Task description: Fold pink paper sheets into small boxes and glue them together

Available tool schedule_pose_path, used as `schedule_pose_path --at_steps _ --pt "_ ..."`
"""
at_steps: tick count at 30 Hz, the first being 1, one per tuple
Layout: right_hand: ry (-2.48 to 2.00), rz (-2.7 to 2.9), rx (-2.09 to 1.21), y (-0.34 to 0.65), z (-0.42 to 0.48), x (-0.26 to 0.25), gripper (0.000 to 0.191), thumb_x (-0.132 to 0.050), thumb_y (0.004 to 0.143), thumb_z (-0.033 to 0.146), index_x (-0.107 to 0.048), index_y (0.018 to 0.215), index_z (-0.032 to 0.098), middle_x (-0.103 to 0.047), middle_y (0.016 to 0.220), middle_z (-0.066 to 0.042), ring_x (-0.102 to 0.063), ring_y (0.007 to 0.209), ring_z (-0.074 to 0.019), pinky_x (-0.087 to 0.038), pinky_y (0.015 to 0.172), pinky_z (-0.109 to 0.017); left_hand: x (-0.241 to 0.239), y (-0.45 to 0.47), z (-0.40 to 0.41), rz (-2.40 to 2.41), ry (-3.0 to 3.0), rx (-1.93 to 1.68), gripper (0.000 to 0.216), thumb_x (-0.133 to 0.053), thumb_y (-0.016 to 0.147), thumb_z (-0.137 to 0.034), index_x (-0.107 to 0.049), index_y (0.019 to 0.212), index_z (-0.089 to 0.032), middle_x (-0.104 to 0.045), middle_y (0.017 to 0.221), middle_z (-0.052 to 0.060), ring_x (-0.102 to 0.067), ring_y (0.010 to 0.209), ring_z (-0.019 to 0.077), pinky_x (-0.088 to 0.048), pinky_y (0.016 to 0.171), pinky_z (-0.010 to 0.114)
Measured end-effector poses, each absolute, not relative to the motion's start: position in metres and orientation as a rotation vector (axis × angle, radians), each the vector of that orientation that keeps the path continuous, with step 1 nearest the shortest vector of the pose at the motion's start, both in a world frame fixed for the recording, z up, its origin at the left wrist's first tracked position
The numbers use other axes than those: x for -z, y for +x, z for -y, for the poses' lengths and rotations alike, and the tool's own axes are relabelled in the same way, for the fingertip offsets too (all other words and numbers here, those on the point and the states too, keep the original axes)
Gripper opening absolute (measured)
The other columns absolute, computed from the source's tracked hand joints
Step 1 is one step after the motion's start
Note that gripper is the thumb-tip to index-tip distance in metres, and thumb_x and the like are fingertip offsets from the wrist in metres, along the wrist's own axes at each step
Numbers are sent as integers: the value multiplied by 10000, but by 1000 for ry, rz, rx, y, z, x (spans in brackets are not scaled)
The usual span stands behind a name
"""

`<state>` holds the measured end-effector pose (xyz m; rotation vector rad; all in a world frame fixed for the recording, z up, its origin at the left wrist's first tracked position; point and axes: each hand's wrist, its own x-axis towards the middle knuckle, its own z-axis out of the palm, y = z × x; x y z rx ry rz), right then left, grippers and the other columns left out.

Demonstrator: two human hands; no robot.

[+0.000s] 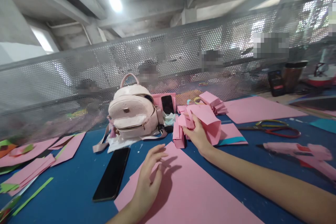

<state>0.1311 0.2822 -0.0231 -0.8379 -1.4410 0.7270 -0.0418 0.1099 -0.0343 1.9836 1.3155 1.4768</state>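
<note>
My right hand (pixel 198 135) is closed on a folded pink paper piece (pixel 208 120), thumb and fingers at its left side. Just left of it stands a narrow pink paper box (pixel 179 134), and more folded pink pieces (pixel 213 101) lie behind. My left hand (pixel 149 178) hangs over a large pink paper sheet (pixel 194 189), fingers slightly curled and apart, holding nothing. Its shadow falls on the sheet. A black smartphone (pixel 112 175) lies to the left of that hand.
A pale pink backpack (pixel 133 110) stands against the perforated metal divider (pixel 168 52). On the right lie scissors (pixel 278 129), a pink glue gun (pixel 301 152) and another pink sheet (pixel 262 108). Paper scraps (pixel 34 168) spread over the blue table (pixel 70 185) at left. People sit beyond the divider.
</note>
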Motion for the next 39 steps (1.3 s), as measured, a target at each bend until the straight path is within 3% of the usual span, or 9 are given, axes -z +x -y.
schedule_pose_path --at_steps 13,22,26,33,36,39 --pt "-864 1412 -756 140 -295 20 545 -622 716 275 -556 1256 240 -620 1303 -74 -531 1265 -278 -368 1127 -464 33 -41 -109 -1342 1937 -1462 266 -397 1025 -249 -602 1191 -291 -489 1383 92 -466 1319 282 -415 1070 509" --pt "-843 1423 -859 138 -291 23 349 -579 734 294 -654 1062 200 -707 1120 -58 -615 1134 -287 -454 1032 -456 33 -40 -110 -1322 1896 -1415 272 -409 1031 -301 -615 1208 -313 -480 1437 79 -434 1366 283 -381 1107 505" --pt "-837 1427 -896 135 -287 22 358 -522 805 323 -655 1119 215 -684 1225 -57 -590 1201 -283 -452 1046 -453 33 -40 -112 -1317 1835 -1361 265 -437 1022 -347 -630 1196 -299 -448 1503 84 -403 1399 303 -365 1120 520" --pt "-886 1552 -898 128 -283 29 484 -545 846 400 -560 1316 289 -588 1382 -43 -511 1319 -269 -403 1111 -460 36 -41 -115 -1335 1809 -1330 284 -429 1018 -397 -643 1163 -278 -446 1521 93 -394 1409 320 -325 1134 565" --pt "-922 1668 -851 126 -280 34 762 -750 677 430 -500 1382 286 -499 1466 -80 -409 1395 -319 -320 1163 -502 35 -40 -114 -1334 1799 -1322 280 -434 1016 -401 -642 1162 -283 -432 1532 87 -386 1416 320 -331 1133 560" --pt "-971 1762 -792 126 -278 38 1029 -840 540 380 -402 1463 257 -359 1560 -122 -261 1470 -347 -223 1196 -542 35 -41 -113 -1335 1792 -1321 288 -430 1016 -409 -642 1169 -290 -418 1543 83 -394 1412 323 -328 1134 575"
